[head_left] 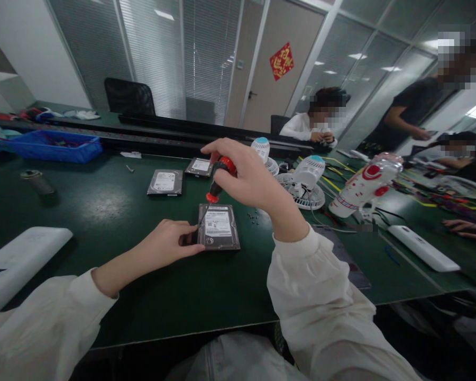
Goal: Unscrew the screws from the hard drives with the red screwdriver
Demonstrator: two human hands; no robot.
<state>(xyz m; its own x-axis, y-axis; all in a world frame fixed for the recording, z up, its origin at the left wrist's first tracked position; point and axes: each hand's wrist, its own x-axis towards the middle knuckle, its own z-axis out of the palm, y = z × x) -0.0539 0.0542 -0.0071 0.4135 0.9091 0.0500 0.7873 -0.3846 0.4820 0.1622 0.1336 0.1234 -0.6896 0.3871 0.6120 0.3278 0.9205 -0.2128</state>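
A hard drive (pixel 219 226) lies label up on the green table in front of me. My left hand (pixel 167 243) rests on the table with its fingers curled against the drive's left edge, steadying it. My right hand (pixel 249 177) is closed round the red and black handle of a screwdriver (pixel 218 182). The screwdriver stands nearly upright, tilted left, and its thin shaft points down at the drive's top left corner. A few tiny screws (pixel 254 216) lie on the table just right of the drive.
Two more hard drives (pixel 165 182) (pixel 199 166) lie further back. White desk fans (pixel 306 182) and a white and red toy (pixel 365 188) sit to the right. White flat devices (pixel 18 262) (pixel 422 247) lie left and right. A blue bin (pixel 53 145) stands far left. Other people sit opposite.
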